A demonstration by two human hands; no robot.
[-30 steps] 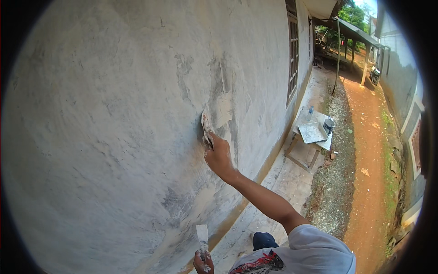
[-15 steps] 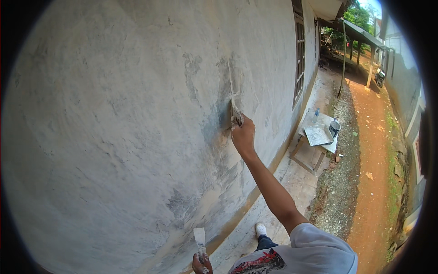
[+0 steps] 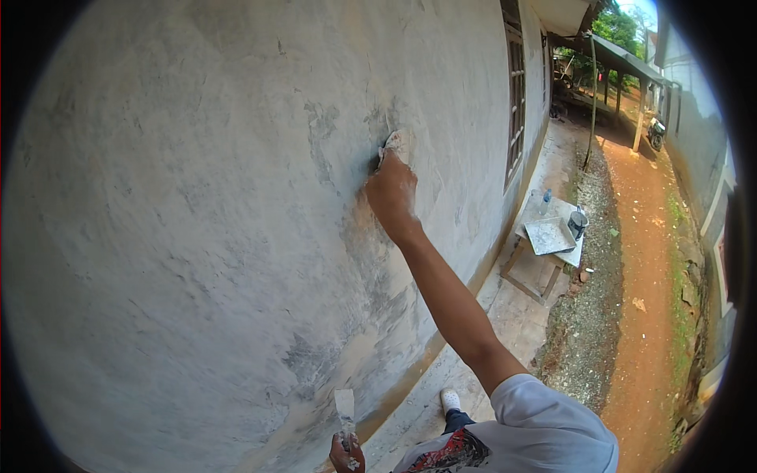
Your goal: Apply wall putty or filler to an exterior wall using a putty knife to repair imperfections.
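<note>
— Right hand (image 3: 392, 193) is shifting up and slightly left since the last frame, carrying its white-smeared blade (image 3: 397, 144) higher along the wall's (image 3: 197, 236) dark patch (image 3: 378, 118). And the other?
— Left hand (image 3: 347, 455) is staying low, gripping a scraper (image 3: 344, 402), blade up. Hands are keeping well apart, each closing round its own tool.
— Meaning?
— Work is apparently reaching the patch's upper part; can't tell how hard the blade is pressing.
— Counts?
— I'm logging two hands, two tools, one table (image 3: 564, 208) supporting one tray (image 3: 550, 235), one dark bucket (image 3: 578, 224), one bottle (image 3: 546, 202).
</note>
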